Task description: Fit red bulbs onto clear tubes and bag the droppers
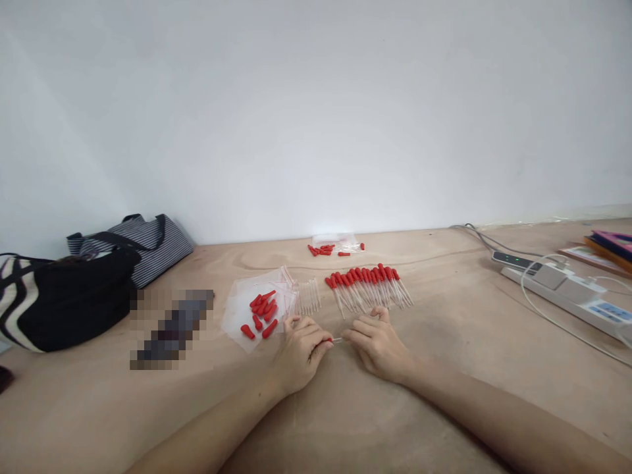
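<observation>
My left hand [303, 352] is closed around a red rubber bulb, of which a small end [330, 340] shows at the fingertips. A thin clear dropper tube [338, 340] runs from that end to my right hand [378, 342], whose fingers pinch its other end. How deep the tube sits in the bulb is hidden. Just beyond my right hand lies a row of droppers [368, 286] with red bulbs on clear tubes. Several bare tubes [309, 296] lie side by side beyond my left hand. Loose red bulbs [264, 307] rest on clear plastic bags [237, 303] to the left.
More red bulbs [323, 250] lie by a clear bag [340, 241] near the wall. At the left stand a black bag [74, 296] and a striped bag [162, 243], with a blurred-out item [172, 329] beside them. A power strip [567, 289] with cables lies at the right.
</observation>
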Demonstrator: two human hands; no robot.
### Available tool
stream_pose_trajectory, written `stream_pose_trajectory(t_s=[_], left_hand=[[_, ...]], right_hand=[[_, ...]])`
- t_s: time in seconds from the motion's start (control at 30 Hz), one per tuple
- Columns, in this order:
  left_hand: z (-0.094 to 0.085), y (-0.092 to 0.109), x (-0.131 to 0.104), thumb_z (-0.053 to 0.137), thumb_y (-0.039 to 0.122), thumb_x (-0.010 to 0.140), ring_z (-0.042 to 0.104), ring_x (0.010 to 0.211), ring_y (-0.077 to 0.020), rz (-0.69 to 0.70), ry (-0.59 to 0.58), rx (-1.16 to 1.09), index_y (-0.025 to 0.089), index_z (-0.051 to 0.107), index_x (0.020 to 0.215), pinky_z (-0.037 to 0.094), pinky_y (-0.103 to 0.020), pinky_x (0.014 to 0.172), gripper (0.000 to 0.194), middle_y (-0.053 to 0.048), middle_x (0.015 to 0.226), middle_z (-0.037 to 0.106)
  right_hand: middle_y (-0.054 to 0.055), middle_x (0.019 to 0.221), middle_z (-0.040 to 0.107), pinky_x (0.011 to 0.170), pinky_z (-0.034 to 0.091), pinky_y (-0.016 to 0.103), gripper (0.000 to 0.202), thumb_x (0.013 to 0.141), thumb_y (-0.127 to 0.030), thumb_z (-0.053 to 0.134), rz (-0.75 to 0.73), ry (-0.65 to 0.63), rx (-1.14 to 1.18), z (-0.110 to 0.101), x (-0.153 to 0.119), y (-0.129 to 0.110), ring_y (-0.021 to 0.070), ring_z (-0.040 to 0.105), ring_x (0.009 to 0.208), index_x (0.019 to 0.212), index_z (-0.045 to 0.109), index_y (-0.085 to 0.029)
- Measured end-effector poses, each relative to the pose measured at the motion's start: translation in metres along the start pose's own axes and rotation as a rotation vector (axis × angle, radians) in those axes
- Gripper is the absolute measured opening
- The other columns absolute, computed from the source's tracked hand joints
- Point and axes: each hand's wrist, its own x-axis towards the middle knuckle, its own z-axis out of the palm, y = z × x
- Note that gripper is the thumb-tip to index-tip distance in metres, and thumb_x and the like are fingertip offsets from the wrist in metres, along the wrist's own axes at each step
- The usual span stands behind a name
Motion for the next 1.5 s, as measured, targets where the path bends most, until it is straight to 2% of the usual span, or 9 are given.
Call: stream_pose_trajectory(t_s=[0.43,0.57,0.73,0.87,0.97,1.07,1.17,1.27,1.5], left_hand=[[-0.001,0.003,0.0,0.045,0.023,0.083,0.054,0.075,-0.0155,-0.055,-0.002,0.026,0.021,0.059,0.071,0.023,-0.04,0.087,0.018,0.001,0.07,0.065],[-0.004,0.002,0.003,0.046,0.025,0.083,0.054,0.078,-0.016,-0.075,-0.025,0.025,0.022,0.06,0.074,0.021,-0.041,0.089,0.017,0.002,0.072,0.066],[-0.01,-0.007,0.004,0.051,0.028,0.082,0.055,0.082,-0.0172,-0.112,-0.042,0.02,0.023,0.06,0.081,0.015,-0.045,0.091,0.011,0.002,0.079,0.067],[-0.013,-0.009,0.003,0.047,0.028,0.084,0.054,0.081,-0.0177,-0.087,-0.077,0.037,0.025,0.062,0.076,0.011,-0.046,0.093,0.017,0.003,0.075,0.068],[-0.018,-0.013,0.004,0.047,0.033,0.083,0.051,0.091,-0.0207,-0.102,-0.046,0.101,0.029,0.06,0.094,0.01,-0.047,0.093,0.018,0.0,0.092,0.066],[-0.028,-0.025,0.006,0.052,0.039,0.078,0.045,0.103,-0.0244,-0.226,0.071,0.216,0.027,0.045,0.119,0.017,-0.046,0.091,0.043,-0.005,0.112,0.057],[-0.038,-0.044,0.005,0.052,0.034,0.077,0.046,0.101,-0.0244,-0.391,0.124,0.357,0.028,0.057,0.102,0.019,-0.045,0.089,0.026,-0.005,0.106,0.059],[-0.044,-0.058,0.002,0.049,0.025,0.078,0.048,0.1,-0.0233,-0.486,0.132,0.43,0.027,0.063,0.086,0.02,-0.045,0.088,0.016,-0.004,0.102,0.061],[-0.046,-0.066,0.001,0.05,0.026,0.076,0.048,0.098,-0.0234,-0.521,0.086,0.493,0.025,0.063,0.084,0.02,-0.047,0.087,0.015,-0.004,0.098,0.06]], right_hand=[[-0.002,0.067,0.063,0.068,0.017,0.029,0.023,0.082,-0.015,0.036,0.294,-0.24,0.179,0.001,0.015,-0.014,0.0087,0.049,0.058,0.073,0.057,-0.018],[-0.001,0.07,0.065,0.068,0.018,0.028,0.026,0.085,-0.017,0.034,0.314,-0.312,0.234,-0.002,0.018,-0.011,0.0096,0.051,0.06,0.074,0.057,-0.018],[0.001,0.082,0.066,0.072,0.02,0.029,0.021,0.088,-0.026,0.036,0.281,-0.309,0.327,-0.008,0.016,-0.003,0.0123,0.054,0.072,0.089,0.057,-0.02],[0.001,0.074,0.064,0.072,0.019,0.03,0.019,0.085,-0.026,0.043,0.214,-0.3,0.213,-0.012,0.014,-0.003,0.0131,0.052,0.073,0.077,0.059,-0.019],[0.001,0.07,0.063,0.07,0.019,0.03,0.017,0.081,-0.026,0.047,0.25,-0.288,0.139,-0.012,0.016,-0.004,0.0137,0.051,0.072,0.07,0.058,-0.018],[-0.001,0.064,0.061,0.069,0.019,0.03,0.021,0.079,-0.026,0.047,0.449,-0.255,0.098,-0.006,0.027,-0.001,0.0122,0.051,0.066,0.062,0.055,-0.017],[-0.001,0.062,0.061,0.068,0.019,0.03,0.025,0.079,-0.028,0.045,0.655,-0.248,0.032,0.008,0.044,0.004,0.0127,0.052,0.064,0.059,0.055,-0.017],[0.004,0.067,0.064,0.07,0.02,0.033,0.024,0.078,-0.029,0.044,0.765,-0.28,-0.071,0.025,0.062,0.008,0.0169,0.055,0.07,0.063,0.059,-0.017],[0.01,0.076,0.066,0.075,0.021,0.038,0.026,0.078,-0.03,0.042,0.814,-0.318,-0.198,0.045,0.078,0.02,0.0216,0.056,0.076,0.072,0.063,-0.015]])
